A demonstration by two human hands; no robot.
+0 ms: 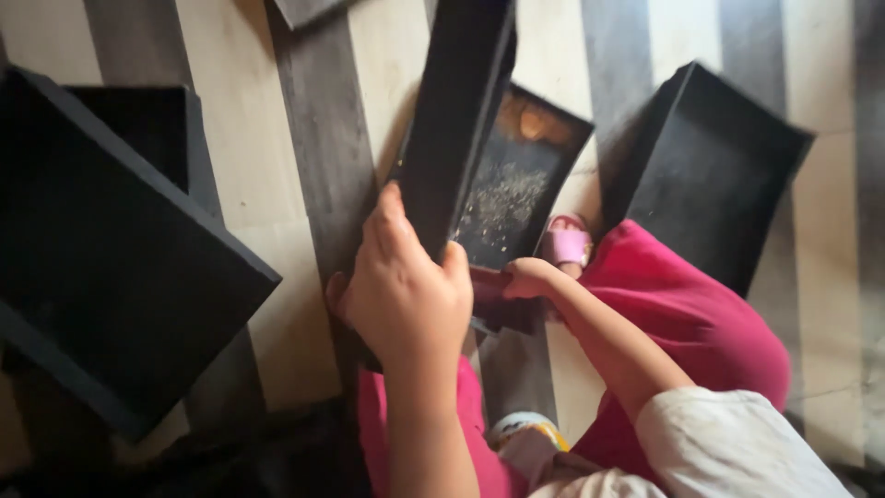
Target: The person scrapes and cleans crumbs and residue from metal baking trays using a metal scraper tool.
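trays lie about the striped floor (277, 175). left hand (406, 286), fingers closed, grips a black tray (456, 111) tipped on edge over a second tray (512, 194) holding crumbs. right hand (527, 277) curls at its near end; grasp unclear. emptying looks unfinished.

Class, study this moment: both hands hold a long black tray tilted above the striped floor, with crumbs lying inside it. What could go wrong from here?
1. The long black tray is tilted and holds loose crumbs; they could slide out onto the striped floor.
2. The left hand grips only the tray's near wall and the right hand its near end, so it might slip onto the foot in the pink sandal beside it.
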